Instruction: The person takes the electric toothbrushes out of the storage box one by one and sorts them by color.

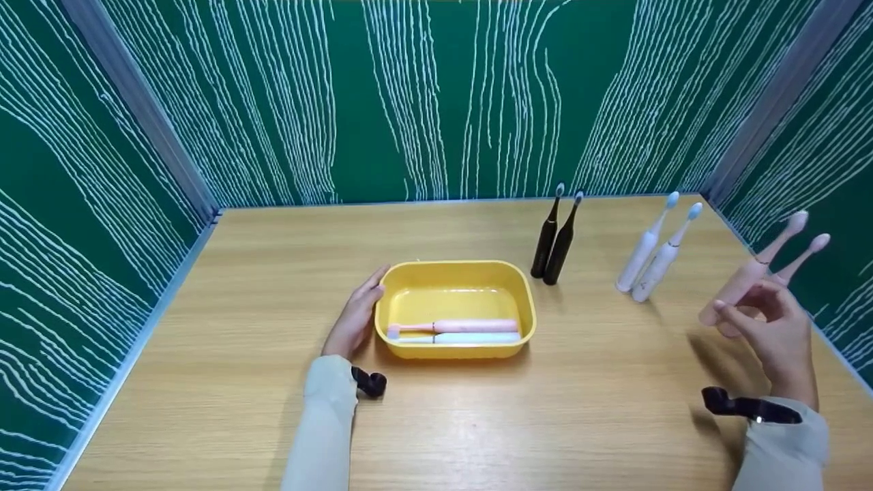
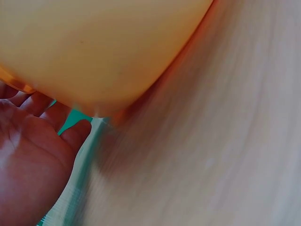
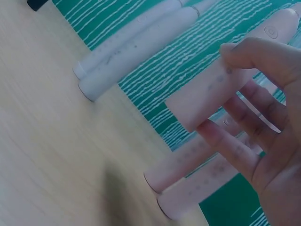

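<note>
Your right hand [image 1: 774,327] pinches a pink toothbrush [image 1: 750,269] off the counter [image 1: 273,273], near its right edge.
Your left hand [image 1: 356,315] lies flat against the yellow tray [image 1: 525,300], which holds two brushes. Standing: two black, two white; the pink ones are partly hidden behind your right hand.

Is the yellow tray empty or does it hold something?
Not empty: the yellow tray holds a pink toothbrush and a white toothbrush, lying flat.
</note>
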Action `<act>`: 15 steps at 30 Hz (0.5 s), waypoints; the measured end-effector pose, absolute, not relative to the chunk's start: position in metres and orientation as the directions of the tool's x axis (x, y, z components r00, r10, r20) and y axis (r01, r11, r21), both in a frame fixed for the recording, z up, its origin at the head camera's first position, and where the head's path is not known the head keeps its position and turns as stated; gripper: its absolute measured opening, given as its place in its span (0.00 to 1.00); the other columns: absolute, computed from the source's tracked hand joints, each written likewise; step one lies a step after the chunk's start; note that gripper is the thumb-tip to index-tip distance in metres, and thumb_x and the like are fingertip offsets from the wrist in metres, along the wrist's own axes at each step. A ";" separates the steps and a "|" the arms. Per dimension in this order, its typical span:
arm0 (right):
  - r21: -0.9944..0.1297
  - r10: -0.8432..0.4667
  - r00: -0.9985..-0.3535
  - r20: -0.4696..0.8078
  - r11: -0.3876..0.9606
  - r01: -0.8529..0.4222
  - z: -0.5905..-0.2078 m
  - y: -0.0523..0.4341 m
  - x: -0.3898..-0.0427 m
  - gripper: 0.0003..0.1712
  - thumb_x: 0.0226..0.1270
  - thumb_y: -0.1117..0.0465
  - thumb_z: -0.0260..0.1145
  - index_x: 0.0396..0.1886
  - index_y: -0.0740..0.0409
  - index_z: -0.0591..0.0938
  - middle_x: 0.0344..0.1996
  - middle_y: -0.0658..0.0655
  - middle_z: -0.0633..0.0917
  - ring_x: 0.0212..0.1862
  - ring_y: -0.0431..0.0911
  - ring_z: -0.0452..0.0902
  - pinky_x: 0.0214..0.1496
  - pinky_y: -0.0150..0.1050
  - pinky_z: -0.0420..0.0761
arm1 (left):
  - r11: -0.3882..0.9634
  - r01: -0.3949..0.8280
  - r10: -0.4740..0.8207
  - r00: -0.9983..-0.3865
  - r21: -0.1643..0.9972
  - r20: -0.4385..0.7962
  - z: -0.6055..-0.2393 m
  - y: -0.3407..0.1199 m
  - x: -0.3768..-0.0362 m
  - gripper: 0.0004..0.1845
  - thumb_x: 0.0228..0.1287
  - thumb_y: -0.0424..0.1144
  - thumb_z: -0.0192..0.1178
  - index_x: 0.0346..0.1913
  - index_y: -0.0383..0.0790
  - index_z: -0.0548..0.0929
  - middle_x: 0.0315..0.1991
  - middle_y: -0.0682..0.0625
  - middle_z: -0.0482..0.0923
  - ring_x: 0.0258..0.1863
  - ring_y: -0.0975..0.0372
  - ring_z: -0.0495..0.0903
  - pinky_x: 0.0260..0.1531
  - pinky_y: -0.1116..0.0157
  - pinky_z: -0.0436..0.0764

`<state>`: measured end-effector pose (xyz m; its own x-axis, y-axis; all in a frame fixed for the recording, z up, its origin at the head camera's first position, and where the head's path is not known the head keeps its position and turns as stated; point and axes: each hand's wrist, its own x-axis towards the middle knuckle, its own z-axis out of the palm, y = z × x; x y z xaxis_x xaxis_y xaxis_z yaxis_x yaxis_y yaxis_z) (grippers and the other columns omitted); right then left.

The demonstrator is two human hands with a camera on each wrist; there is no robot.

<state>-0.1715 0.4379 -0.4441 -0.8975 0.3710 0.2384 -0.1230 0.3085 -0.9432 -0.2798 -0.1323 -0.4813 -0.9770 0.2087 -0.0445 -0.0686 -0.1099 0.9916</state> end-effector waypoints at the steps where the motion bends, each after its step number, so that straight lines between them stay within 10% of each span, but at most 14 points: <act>1: -0.938 0.383 -0.889 0.250 0.325 -0.123 -0.444 0.439 -0.171 0.29 0.59 0.65 0.69 0.62 0.52 0.73 0.47 0.42 0.78 0.48 0.37 0.71 0.44 0.15 0.75 | -0.114 -0.071 0.207 -0.977 0.991 -0.047 -0.481 -0.132 -0.280 0.27 0.74 0.36 0.40 0.74 0.41 0.57 0.77 0.47 0.49 0.77 0.56 0.45 0.77 0.59 0.45; 15: -0.906 0.521 -0.823 0.226 0.422 0.018 -0.450 0.451 -0.159 0.34 0.59 0.62 0.71 0.65 0.48 0.71 0.48 0.35 0.76 0.51 0.31 0.70 0.57 0.15 0.69 | -0.128 -0.053 0.224 -0.974 0.990 -0.023 -0.483 -0.132 -0.280 0.27 0.75 0.36 0.40 0.74 0.36 0.54 0.77 0.45 0.47 0.77 0.55 0.42 0.77 0.59 0.43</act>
